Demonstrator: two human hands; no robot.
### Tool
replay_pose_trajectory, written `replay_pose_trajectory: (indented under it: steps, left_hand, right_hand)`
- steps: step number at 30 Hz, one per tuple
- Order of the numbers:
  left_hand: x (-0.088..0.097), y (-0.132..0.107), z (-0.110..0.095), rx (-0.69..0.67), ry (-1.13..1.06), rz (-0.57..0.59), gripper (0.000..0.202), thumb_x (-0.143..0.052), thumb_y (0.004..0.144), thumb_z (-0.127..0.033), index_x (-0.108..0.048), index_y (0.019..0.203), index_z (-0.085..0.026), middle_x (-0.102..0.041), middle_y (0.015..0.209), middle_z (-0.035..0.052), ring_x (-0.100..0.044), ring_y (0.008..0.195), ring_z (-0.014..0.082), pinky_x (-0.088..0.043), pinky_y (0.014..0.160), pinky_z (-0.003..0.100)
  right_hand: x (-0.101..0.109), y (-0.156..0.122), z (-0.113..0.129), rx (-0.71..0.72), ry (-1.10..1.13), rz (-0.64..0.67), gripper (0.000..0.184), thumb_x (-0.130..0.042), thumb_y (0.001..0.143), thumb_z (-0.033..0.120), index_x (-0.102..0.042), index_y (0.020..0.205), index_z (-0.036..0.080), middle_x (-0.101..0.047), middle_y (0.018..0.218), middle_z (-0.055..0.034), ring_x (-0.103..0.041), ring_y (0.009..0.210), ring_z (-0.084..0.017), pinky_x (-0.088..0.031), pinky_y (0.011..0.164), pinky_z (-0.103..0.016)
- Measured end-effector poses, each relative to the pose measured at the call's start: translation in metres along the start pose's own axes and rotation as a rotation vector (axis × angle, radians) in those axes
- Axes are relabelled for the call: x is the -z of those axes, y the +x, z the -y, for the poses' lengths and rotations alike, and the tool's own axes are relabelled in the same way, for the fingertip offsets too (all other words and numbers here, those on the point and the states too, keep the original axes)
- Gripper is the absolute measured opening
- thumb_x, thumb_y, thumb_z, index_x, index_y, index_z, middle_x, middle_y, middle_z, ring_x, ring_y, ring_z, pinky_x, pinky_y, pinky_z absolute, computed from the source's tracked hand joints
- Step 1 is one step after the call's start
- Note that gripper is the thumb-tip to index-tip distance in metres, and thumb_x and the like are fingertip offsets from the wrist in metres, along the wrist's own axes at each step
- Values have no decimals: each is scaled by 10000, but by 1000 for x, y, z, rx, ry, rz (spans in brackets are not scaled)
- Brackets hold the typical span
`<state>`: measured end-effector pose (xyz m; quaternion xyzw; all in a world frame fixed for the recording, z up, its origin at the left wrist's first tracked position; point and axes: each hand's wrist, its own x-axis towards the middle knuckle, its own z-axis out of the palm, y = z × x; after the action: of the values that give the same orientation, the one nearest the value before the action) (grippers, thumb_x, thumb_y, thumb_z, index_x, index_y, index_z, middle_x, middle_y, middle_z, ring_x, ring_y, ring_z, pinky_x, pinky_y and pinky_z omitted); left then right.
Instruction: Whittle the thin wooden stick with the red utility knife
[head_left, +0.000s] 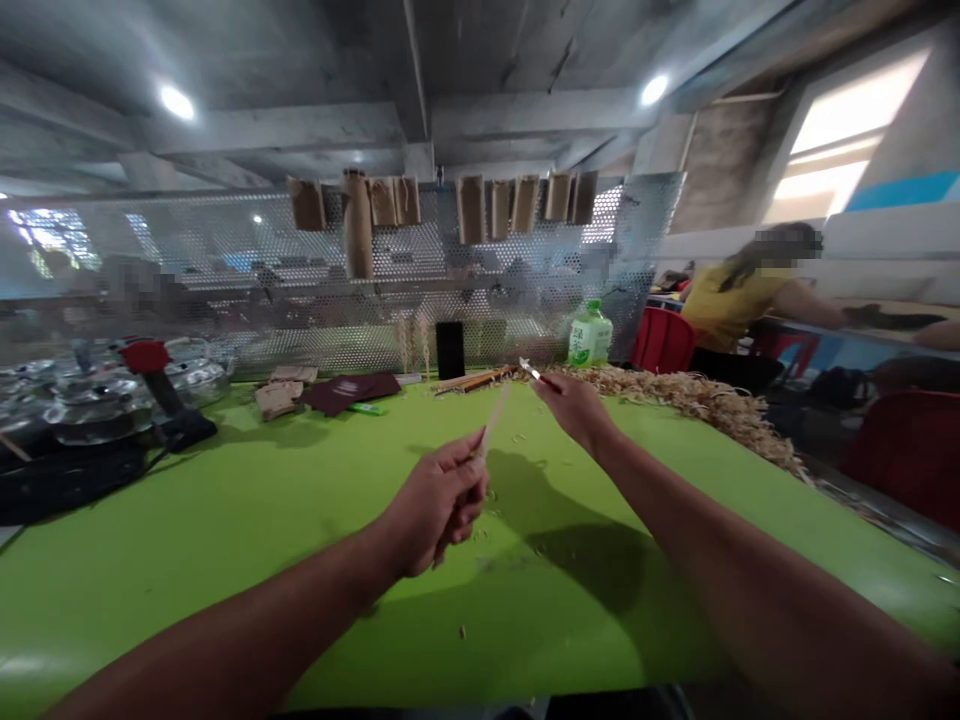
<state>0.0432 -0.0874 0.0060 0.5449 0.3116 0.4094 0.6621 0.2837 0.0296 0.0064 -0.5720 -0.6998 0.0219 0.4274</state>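
Note:
My left hand [441,498] is closed around a thin, pale wooden stick [496,415] that points up and away from me above the green tabletop [322,590]. Further out and to the right, my right hand [576,410] grips a small carving knife [531,370] by its dark reddish handle. The knife's bright metal end points up and to the left, apart from the stick; its exact blade shape is too small to tell. A few curled wood shavings [491,495] lie on the green surface below my hands.
A heap of shavings [697,395] runs along the right edge. At the back stand a green-labelled bottle [590,338] and a dark upright phone-like slab [450,350], with pencil-like sticks [480,380] nearby. Metal kettles [101,400] crowd the left. A person in yellow [731,300] sits at right.

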Motion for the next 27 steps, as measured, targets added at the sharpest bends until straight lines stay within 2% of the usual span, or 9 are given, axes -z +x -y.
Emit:
replay_pose_trajectory:
  steps: [4,7,12,17,21,27]
  left_hand:
    - [12,11,-1,-21,-70,-141,418,-513,891,-299,-504,1301,-213,-544,712,-15,-404,459,49,-328,375,155]
    - [17,17,-1,-35,-119,-180,375,-541,870,-249,-544,1243,-207,-545,735,-13,-431,480,51,-360,389,157]
    - [15,20,-1,-38,-202,-174,366,-552,853,-199,-533,1219,-203,-502,732,-27,-434,475,50,-373,378,156]
    - [15,21,0,-48,-207,-135,275,-572,847,-241,-549,1117,-196,-479,738,-32,-412,464,41,-341,358,143]
    - [16,20,-1,-35,-187,-109,218,-561,858,-258,-555,1061,-178,-471,750,-29,-366,460,24,-268,343,119]
    - [16,17,-3,-12,-176,-106,305,-547,859,-218,-529,1162,-191,-439,722,-38,-324,455,27,-232,343,115]
  right_hand:
    - [-7,-10,9,63,45,28,318,-470,866,446,-656,842,190,-575,634,-11,-487,572,-146,-291,522,-246]
    - [-13,-25,26,109,105,48,328,-479,874,449,-666,948,190,-616,688,-23,-515,597,-153,-322,541,-248]
    - [-16,-42,47,248,179,120,343,-477,895,439,-653,1050,188,-658,807,-47,-553,671,-164,-370,602,-257]
    - [-16,-53,61,355,101,216,271,-467,916,389,-657,977,206,-644,771,-31,-535,648,-143,-349,601,-248]
    - [-14,-54,64,377,8,201,279,-454,926,394,-653,982,207,-638,771,-37,-517,631,-135,-324,586,-246]
    - [-10,-50,63,385,-30,166,286,-453,931,389,-647,1019,198,-640,802,-41,-511,626,-128,-295,561,-237]
